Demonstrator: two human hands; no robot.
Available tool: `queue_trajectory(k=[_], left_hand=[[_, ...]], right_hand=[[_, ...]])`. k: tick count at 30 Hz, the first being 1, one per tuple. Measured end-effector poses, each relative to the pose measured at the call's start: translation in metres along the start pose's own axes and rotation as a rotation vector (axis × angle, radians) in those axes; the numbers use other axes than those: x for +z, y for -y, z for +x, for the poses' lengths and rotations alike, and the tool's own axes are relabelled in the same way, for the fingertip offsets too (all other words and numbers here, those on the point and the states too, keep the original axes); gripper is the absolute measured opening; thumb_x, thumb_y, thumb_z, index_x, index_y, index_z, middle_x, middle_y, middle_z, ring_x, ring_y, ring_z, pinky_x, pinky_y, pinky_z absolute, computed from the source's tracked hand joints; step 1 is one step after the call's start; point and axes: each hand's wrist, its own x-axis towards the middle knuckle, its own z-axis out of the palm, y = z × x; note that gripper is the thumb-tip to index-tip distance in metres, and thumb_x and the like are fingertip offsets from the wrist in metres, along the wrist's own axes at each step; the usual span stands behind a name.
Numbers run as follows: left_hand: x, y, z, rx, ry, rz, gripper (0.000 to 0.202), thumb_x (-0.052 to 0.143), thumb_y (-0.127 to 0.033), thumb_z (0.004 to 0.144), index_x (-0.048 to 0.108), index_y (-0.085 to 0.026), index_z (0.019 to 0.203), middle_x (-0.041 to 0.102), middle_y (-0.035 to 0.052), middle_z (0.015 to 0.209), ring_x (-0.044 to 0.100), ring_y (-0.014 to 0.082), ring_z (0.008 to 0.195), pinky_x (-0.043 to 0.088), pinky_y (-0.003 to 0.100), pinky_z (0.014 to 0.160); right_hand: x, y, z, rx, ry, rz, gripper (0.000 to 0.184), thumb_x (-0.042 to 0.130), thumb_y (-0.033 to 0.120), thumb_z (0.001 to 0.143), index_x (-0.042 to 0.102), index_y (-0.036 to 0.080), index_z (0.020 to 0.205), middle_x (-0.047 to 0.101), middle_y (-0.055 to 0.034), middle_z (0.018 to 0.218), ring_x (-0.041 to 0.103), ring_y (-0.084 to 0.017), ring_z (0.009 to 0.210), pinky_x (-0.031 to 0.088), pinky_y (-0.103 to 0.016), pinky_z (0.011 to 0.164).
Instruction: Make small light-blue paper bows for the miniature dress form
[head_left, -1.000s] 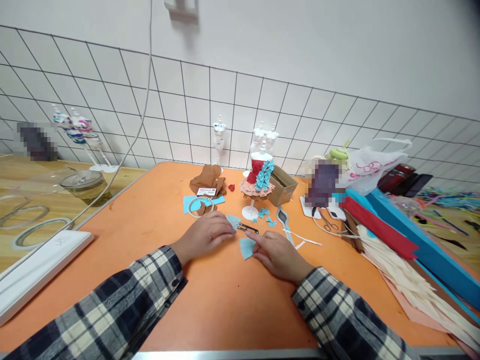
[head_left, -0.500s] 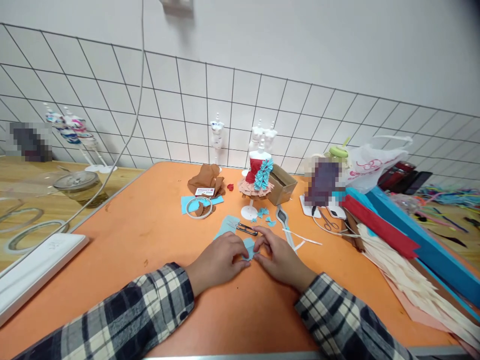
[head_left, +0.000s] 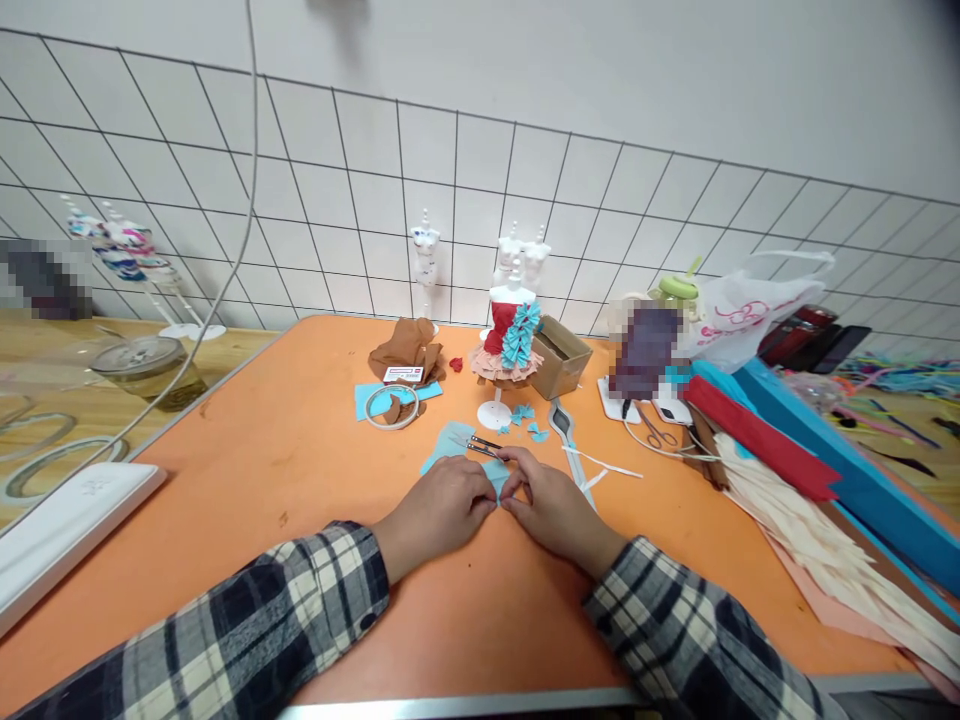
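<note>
Close together at the table's middle, my left hand (head_left: 444, 508) and my right hand (head_left: 553, 508) pinch the near edge of a small light-blue crepe paper piece (head_left: 496, 474) between thumbs and fingers. The fingertips partly cover it. Just beyond my knuckles lie black tweezers (head_left: 487, 449), touching or nearly touching my right index finger. Another light-blue paper piece (head_left: 445, 445) lies past my left hand. Farther back stands a small dress form (head_left: 504, 335) in a red bodice with blue ruffles and a peach skirt. Small blue paper bows (head_left: 537, 432) rest near its base.
A cardboard box (head_left: 559, 362) stands behind the dress form. Brown paper (head_left: 405, 347) and a tape roll (head_left: 391, 408) lie left of it. To the right are scissors (head_left: 660, 432), a red paper roll (head_left: 757, 430) and cream strips (head_left: 795, 520). A white box-like object (head_left: 82, 530) sits at left.
The whole view has shifted slightly. Both hands keep their pinch on the blue paper, and their fingertips have come a little closer together.
</note>
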Motion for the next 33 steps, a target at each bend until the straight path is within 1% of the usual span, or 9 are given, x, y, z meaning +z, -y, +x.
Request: queue_trajectory(k=[4, 7, 12, 15, 20, 26, 28, 31, 33], left_hand=[[0.0035, 0.0029, 0.0015, 0.000, 0.000, 0.018, 0.016, 0.058, -0.020, 0.087, 0.072, -0.022, 0.079, 0.070, 0.0002, 0.076, 0.061, 0.0163, 0.076, 0.039, 0.030, 0.074], [0.0032, 0.0032, -0.0001, 0.014, -0.006, 0.043, 0.017, 0.057, -0.023, 0.090, 0.073, -0.023, 0.083, 0.070, 0.0013, 0.078, 0.062, 0.0171, 0.079, 0.038, 0.032, 0.076], [0.0022, 0.0012, -0.0023, 0.022, 0.002, 0.123, 0.021, 0.053, -0.030, 0.093, 0.073, -0.026, 0.088, 0.069, 0.0016, 0.078, 0.062, 0.0188, 0.080, 0.038, 0.035, 0.077], [0.0014, -0.0010, -0.0019, 0.016, 0.014, 0.167, 0.023, 0.051, -0.028, 0.094, 0.073, -0.025, 0.088, 0.068, 0.0023, 0.077, 0.061, 0.0186, 0.078, 0.039, 0.035, 0.077], [-0.0002, -0.0047, -0.0013, 0.021, 0.022, 0.168, 0.023, 0.050, -0.025, 0.094, 0.072, -0.023, 0.091, 0.069, 0.0034, 0.081, 0.060, 0.0196, 0.082, 0.041, 0.035, 0.078], [0.0012, -0.0039, -0.0015, 0.021, 0.051, 0.193, 0.023, 0.048, -0.025, 0.095, 0.070, -0.021, 0.093, 0.068, 0.0042, 0.079, 0.060, 0.0204, 0.078, 0.043, 0.035, 0.076], [0.0023, -0.0030, -0.0015, 0.001, 0.054, 0.195, 0.023, 0.048, -0.026, 0.095, 0.070, -0.020, 0.093, 0.068, 0.0050, 0.080, 0.060, 0.0205, 0.078, 0.043, 0.035, 0.075], [0.0029, -0.0024, -0.0016, 0.004, 0.061, 0.221, 0.026, 0.047, -0.027, 0.095, 0.071, -0.020, 0.087, 0.067, 0.0054, 0.078, 0.060, 0.0210, 0.078, 0.042, 0.035, 0.074], [0.0025, -0.0026, -0.0016, 0.024, 0.057, 0.227, 0.026, 0.047, -0.026, 0.096, 0.071, -0.021, 0.088, 0.067, 0.0049, 0.079, 0.059, 0.0207, 0.078, 0.042, 0.035, 0.074]], right_hand=[[0.0027, 0.0034, -0.0007, -0.005, -0.026, -0.050, 0.053, 0.060, 0.008, 0.078, 0.045, 0.024, 0.126, 0.068, 0.0024, 0.088, 0.062, -0.016, 0.084, 0.042, -0.027, 0.075], [0.0036, 0.0056, -0.0014, 0.012, -0.031, -0.080, 0.051, 0.060, 0.012, 0.080, 0.045, 0.025, 0.127, 0.068, 0.0010, 0.094, 0.063, -0.017, 0.087, 0.041, -0.027, 0.075], [0.0040, 0.0060, -0.0019, 0.031, -0.019, -0.098, 0.047, 0.059, 0.014, 0.082, 0.045, 0.024, 0.126, 0.070, 0.0015, 0.091, 0.064, -0.018, 0.086, 0.041, -0.027, 0.075], [0.0046, 0.0063, -0.0022, 0.023, -0.023, -0.111, 0.047, 0.057, 0.013, 0.082, 0.045, 0.024, 0.126, 0.069, 0.0019, 0.089, 0.064, -0.018, 0.084, 0.041, -0.027, 0.073], [0.0057, 0.0084, -0.0029, 0.016, -0.038, -0.126, 0.048, 0.056, 0.011, 0.081, 0.045, 0.024, 0.125, 0.068, -0.0001, 0.099, 0.064, -0.018, 0.088, 0.041, -0.027, 0.074], [0.0046, 0.0094, -0.0035, 0.047, -0.011, -0.177, 0.047, 0.056, 0.014, 0.083, 0.045, 0.024, 0.127, 0.069, -0.0004, 0.094, 0.065, -0.019, 0.087, 0.042, -0.027, 0.072], [0.0047, 0.0088, -0.0035, 0.043, -0.011, -0.189, 0.047, 0.056, 0.014, 0.083, 0.044, 0.023, 0.127, 0.069, -0.0003, 0.093, 0.065, -0.019, 0.085, 0.041, -0.027, 0.071], [0.0051, 0.0087, -0.0033, 0.022, -0.011, -0.186, 0.045, 0.055, 0.013, 0.084, 0.044, 0.023, 0.127, 0.069, 0.0007, 0.091, 0.064, -0.018, 0.083, 0.041, -0.027, 0.070], [0.0051, 0.0096, -0.0032, -0.008, -0.022, -0.212, 0.040, 0.055, 0.013, 0.084, 0.047, 0.023, 0.122, 0.068, 0.0004, 0.091, 0.062, -0.018, 0.086, 0.041, -0.028, 0.072]])
